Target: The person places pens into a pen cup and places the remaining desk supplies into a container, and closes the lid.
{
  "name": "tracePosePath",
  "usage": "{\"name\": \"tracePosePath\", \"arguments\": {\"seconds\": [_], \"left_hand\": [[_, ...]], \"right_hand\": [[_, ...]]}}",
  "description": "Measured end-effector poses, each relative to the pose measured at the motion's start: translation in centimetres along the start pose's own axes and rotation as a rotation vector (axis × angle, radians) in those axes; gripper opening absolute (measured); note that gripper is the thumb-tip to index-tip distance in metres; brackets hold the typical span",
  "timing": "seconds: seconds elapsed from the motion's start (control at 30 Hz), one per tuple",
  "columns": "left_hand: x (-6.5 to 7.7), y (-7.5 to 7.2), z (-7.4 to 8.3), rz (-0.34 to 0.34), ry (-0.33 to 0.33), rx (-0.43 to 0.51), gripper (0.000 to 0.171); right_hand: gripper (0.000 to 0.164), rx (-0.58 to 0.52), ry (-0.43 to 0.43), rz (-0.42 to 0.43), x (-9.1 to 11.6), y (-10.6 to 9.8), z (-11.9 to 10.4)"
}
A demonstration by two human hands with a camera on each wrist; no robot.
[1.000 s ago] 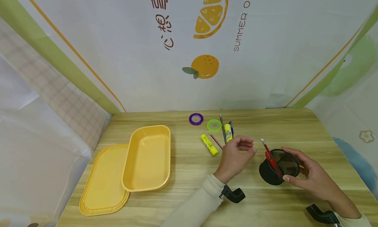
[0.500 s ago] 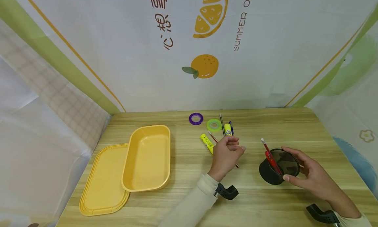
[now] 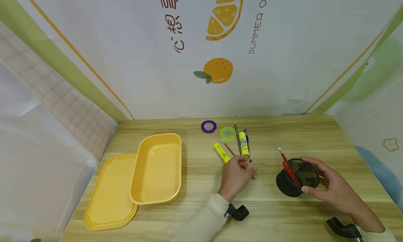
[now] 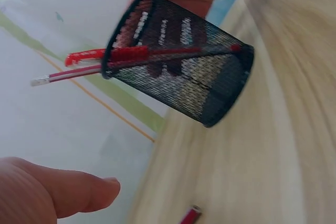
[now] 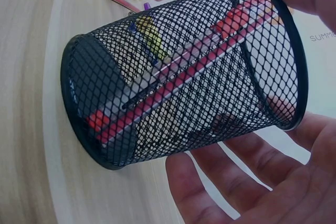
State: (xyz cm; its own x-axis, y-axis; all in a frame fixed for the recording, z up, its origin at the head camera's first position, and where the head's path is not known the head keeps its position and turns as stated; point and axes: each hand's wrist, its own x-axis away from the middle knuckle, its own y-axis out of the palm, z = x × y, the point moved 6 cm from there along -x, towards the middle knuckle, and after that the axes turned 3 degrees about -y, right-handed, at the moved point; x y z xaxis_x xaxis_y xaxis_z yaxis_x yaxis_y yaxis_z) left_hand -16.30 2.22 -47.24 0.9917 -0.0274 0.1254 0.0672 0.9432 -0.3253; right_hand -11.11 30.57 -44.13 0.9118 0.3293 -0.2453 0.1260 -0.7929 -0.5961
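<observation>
With right hand, gripping a black cylindrical metal-mesh cup; with left hand, curving loosely, thumb apart, over a slim red-striped wooden pencil; cannot tell if touching; could roll a yellow cylindrical plastic glue stick just beyond left hand by sweeping low.

Soft, even light fills the room around us, laying a faint shadow beside the yellow box and a small glint inside it. The head view looks fairly crisp; both wrist views are hazier, the table blurred in the left one.
</observation>
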Motion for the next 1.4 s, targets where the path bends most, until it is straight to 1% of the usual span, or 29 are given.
{"name": "tracePosePath", "arguments": {"seconds": [0.1,0.2,0.33,0.4,0.53,0.57,0.77,0.83,1.07,1.23,1.33,1.4], "left_hand": [[0.2,0.1,-0.5,0.013,-0.005,-0.045,0.038],[0.3,0.1,-0.9,0.023,0.005,-0.064,0.042],[0.2,0.2,-1.2,0.044,0.018,-0.091,0.048],[0.1,0.4,-1.3,0.053,0.01,-0.104,0.05],[0.1,0.8,-1.4,0.075,0.023,-0.166,0.051],[0.1,1.0,-1.3,0.076,0.029,-0.181,0.051],[0.4,1.5,-0.8,0.101,0.111,-0.333,0.042],[0.4,1.5,-0.7,0.106,0.126,-0.36,0.039],[0.6,1.5,-0.5,0.104,0.145,-0.374,0.028],[0.7,1.7,-0.4,0.13,0.165,-0.436,0.032],[0.7,1.8,-0.5,0.147,0.146,-0.433,0.035],[0.7,1.8,-0.5,0.16,0.123,-0.407,0.037]], "right_hand": [[0.084,-0.005,0.001,-0.003,0.0,0.1,0.0],[0.084,-0.005,0.002,-0.005,0.0,0.1,0.0],[0.085,-0.003,0.0,-0.004,0.1,0.1,0.0],[0.085,-0.001,0.0,-0.003,0.1,0.1,0.0],[0.086,0.003,0.001,-0.002,0.0,0.0,0.1],[0.086,0.006,0.001,-0.001,0.1,0.0,0.1],[0.086,0.01,-0.002,0.004,0.1,0.1,0.1],[0.086,0.01,-0.003,0.005,0.1,0.1,0.1],[0.086,0.012,-0.003,0.006,0.0,0.1,-0.1],[0.086,0.015,0.0,0.004,0.0,0.1,-0.1],[0.086,0.013,0.003,0.003,0.0,0.1,-0.1],[0.086,0.012,0.004,0.001,0.0,0.1,-0.1]]}}
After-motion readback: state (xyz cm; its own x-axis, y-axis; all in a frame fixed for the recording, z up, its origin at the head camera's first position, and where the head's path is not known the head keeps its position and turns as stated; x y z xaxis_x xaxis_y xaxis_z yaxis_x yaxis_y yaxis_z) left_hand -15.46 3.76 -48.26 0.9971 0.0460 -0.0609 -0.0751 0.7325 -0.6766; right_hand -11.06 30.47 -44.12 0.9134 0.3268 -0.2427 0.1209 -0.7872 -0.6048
